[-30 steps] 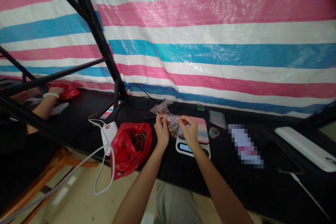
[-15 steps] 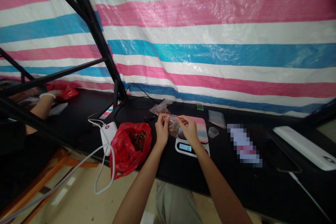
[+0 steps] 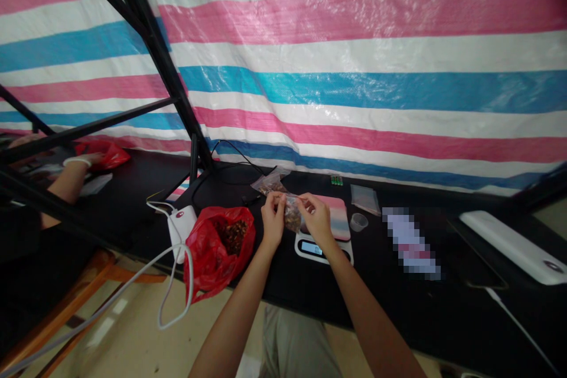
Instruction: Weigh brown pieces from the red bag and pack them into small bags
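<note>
A small clear zip bag (image 3: 292,217) with brown bits inside hangs between my two hands. My left hand (image 3: 273,215) pinches its top left corner, and my right hand (image 3: 315,217) pinches the top right. Partly under my right hand is a white kitchen scale (image 3: 341,242) with a lit display. Behind my left hand lies another filled zip bag (image 3: 273,182). To the left stands an open red plastic bag (image 3: 208,266) holding loose reddish-brown pieces (image 3: 234,236).
Right of the scale are a small clear cup (image 3: 358,222), a stack of flat clear bags (image 3: 365,199) and green batteries (image 3: 336,181). A white power strip (image 3: 181,227) and its cable lie left. Another person's arm (image 3: 68,186) reaches toward a red bag (image 3: 110,155) at far left.
My hands stay almost in place, both still pinching the zip bag's top edge. The view has shifted very slightly.
</note>
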`<control>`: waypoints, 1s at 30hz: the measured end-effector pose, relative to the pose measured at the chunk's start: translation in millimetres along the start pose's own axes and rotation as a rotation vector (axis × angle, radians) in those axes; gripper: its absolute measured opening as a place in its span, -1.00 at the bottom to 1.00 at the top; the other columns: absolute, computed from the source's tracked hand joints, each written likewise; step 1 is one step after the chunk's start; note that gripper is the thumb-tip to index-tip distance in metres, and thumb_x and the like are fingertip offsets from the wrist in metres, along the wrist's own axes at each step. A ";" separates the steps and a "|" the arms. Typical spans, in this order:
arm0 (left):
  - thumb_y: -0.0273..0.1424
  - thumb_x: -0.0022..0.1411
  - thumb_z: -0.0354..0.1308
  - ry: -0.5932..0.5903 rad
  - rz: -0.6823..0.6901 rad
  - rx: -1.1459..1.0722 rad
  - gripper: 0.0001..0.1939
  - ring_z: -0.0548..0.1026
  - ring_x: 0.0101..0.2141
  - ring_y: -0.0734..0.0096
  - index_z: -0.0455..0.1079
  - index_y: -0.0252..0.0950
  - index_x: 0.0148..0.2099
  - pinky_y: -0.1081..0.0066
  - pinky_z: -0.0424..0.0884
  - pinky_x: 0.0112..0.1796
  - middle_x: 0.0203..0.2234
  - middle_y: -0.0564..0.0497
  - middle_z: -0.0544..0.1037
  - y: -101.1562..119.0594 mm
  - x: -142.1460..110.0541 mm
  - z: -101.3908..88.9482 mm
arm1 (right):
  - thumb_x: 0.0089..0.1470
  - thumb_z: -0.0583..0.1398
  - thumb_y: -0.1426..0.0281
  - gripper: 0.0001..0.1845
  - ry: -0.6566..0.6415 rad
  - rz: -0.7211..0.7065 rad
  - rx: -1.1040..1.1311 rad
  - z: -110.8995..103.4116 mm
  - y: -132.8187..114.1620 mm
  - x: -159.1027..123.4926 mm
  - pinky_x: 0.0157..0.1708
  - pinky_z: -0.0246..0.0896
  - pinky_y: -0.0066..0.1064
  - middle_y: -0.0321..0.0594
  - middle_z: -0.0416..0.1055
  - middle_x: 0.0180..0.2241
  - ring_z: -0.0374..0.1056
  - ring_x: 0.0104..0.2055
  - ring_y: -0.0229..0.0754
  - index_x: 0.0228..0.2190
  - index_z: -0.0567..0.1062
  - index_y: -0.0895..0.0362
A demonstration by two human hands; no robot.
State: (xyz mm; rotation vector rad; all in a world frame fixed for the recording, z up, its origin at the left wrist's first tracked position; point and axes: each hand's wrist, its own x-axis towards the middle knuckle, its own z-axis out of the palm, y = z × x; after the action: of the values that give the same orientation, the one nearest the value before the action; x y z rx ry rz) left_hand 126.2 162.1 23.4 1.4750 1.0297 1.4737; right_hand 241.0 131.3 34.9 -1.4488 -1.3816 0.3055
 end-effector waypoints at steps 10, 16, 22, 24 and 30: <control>-0.23 0.15 0.05 -0.063 0.045 0.040 -0.75 0.45 -0.45 0.45 0.35 -0.33 -0.31 0.51 0.32 -0.39 -0.50 0.04 0.49 5.4 0.1 -1.4 | 0.00 0.11 0.25 -0.78 -0.009 -0.005 0.014 -2.6 -1.7 1.7 -0.57 0.09 -0.50 -0.28 0.43 -0.52 0.25 -0.54 -0.28 -0.46 0.47 0.11; -0.26 0.17 0.04 -0.065 0.083 0.101 -0.78 0.44 -0.48 0.47 0.36 -0.33 -0.32 0.53 0.30 -0.42 -0.52 0.05 0.49 2.5 -0.8 -1.3 | -0.02 0.14 0.28 -0.81 -0.004 -0.049 0.014 -2.4 -1.2 1.8 -0.56 0.09 -0.49 -0.27 0.44 -0.51 0.26 -0.54 -0.29 -0.48 0.48 0.13; -0.29 0.21 -0.01 -0.055 0.133 0.224 -0.79 0.45 -0.46 0.47 0.35 -0.31 -0.30 0.52 0.28 -0.41 -0.50 0.04 0.50 2.1 -3.4 -1.4 | -0.01 0.13 0.30 -0.82 0.000 -0.076 -0.024 -1.6 -3.2 0.4 -0.55 0.07 -0.49 -0.29 0.41 -0.53 0.26 -0.53 -0.29 -0.50 0.46 0.13; -0.29 0.22 -0.02 -0.055 0.137 0.245 -0.79 0.45 -0.46 0.46 0.35 -0.31 -0.30 0.52 0.28 -0.41 -0.50 0.03 0.50 2.5 -3.8 -1.4 | 0.00 0.12 0.30 -0.81 -0.004 -0.072 -0.047 -1.4 -4.3 0.2 -0.54 0.07 -0.49 -0.29 0.40 -0.54 0.26 -0.53 -0.29 -0.51 0.45 0.13; -0.28 0.22 -0.02 -0.087 0.126 0.220 -0.80 0.48 -0.42 0.42 0.33 -0.29 -0.28 0.49 0.31 -0.37 -0.46 0.02 0.52 4.6 -4.5 -1.8 | 0.01 0.12 0.25 -0.80 -0.022 -0.055 -0.068 -2.5 -4.4 0.2 -0.50 0.12 -0.47 -0.29 0.45 -0.48 0.30 -0.49 -0.26 -0.44 0.47 0.09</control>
State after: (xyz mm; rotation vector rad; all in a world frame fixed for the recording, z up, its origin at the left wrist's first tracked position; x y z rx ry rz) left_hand 124.5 156.2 26.2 1.7727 1.0902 1.4043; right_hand 240.5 129.3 39.5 -1.4637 -1.4596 0.2414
